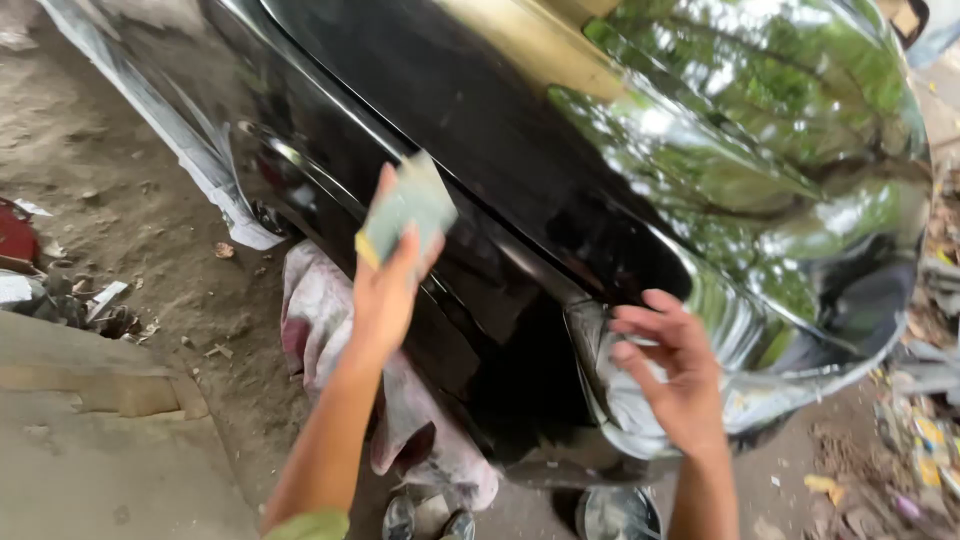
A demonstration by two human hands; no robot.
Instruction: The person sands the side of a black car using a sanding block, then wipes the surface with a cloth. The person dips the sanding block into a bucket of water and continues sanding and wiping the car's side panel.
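Both hands worked against the glossy black car body [520, 140]: the left hand [385, 290] pinched a pale green sanding pad [408, 208] flat on the panel, at ten o'clock from the right hand [672, 365]. Fingers spread, that right hand touched the body near its lower edge, and a stained cloth [320, 320] hung at eight o'clock from the pad.

Stained pinkish-white rag [320, 320] hangs beside the bodywork, w/ white masking paper [215, 175] taped along the lower edge above it. Dirt ground [130, 200] w/ scattered debris; red object [15, 235] at left edge. Round metal tin [617, 513] on ground at bottom. Leaf litter [925, 440] at right.
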